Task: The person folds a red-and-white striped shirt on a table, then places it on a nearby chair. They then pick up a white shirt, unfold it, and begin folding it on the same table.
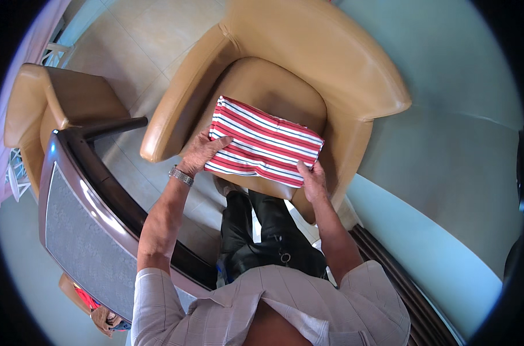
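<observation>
A folded striped cloth [264, 142], red and white with thin dark lines, is held between my two hands above the seat of a tan leather armchair [283, 93]. My left hand [204, 149] grips its left edge, thumb on top; a metal watch [181, 175] is on that wrist. At the cloth's lower right corner, my right hand [313, 179] pinches it with the thumb on top. The fingers of both hands are partly hidden beneath the cloth. Whether the cloth touches the seat I cannot tell.
A table [91, 229] with a dark glossy rim and grey top stands at the left. Beyond it is another tan armchair [78, 97]. Colourful cloth items [104, 313] lie at the lower left. Dark ribbed panelling [400, 281] runs along the pale wall [439, 160] at right.
</observation>
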Motion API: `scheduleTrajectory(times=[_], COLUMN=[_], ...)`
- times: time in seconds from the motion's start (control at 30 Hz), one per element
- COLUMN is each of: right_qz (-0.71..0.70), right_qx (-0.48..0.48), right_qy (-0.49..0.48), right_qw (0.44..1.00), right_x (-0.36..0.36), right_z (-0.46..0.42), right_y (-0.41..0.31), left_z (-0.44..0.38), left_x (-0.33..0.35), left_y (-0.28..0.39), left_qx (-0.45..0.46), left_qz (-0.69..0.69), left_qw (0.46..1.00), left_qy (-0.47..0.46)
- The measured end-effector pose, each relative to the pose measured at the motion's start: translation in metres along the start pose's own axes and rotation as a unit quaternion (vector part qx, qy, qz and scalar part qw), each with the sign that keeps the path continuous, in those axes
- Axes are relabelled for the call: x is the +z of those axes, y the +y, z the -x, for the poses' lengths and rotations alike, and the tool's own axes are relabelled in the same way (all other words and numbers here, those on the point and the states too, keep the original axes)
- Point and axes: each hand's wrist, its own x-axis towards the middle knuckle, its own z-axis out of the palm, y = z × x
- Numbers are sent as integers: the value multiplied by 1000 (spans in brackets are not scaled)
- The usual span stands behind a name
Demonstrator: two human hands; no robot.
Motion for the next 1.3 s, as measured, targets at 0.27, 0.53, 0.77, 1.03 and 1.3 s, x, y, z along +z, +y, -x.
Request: scheduleTrajectory(times=[0.27, 0.53, 0.77, 1.03, 1.3], right_qz=[106, 36, 100, 478, 544], right_qx=[127, 114, 118, 53, -3], right_qy=[70, 71, 115, 229, 27], right_qw=[984, 990, 981, 846, 839], right_x=[-5, -5, -22, -59, 3], right_z=[-50, -47, -53, -62, 1], right_y=[110, 96, 105, 101, 82], left_z=[-64, -66, -32, 73, 210], left_x=[-57, -65, -48, -9, 19], left_y=[-113, -115, -137, -159, -136], left_qx=[-23, -9, 105, 33, 122], left_qz=[-150, -233, -411, -447, -379], left_qw=[982, 964, 859, 859, 864], left_qy=[113, 130, 287, 246, 309])
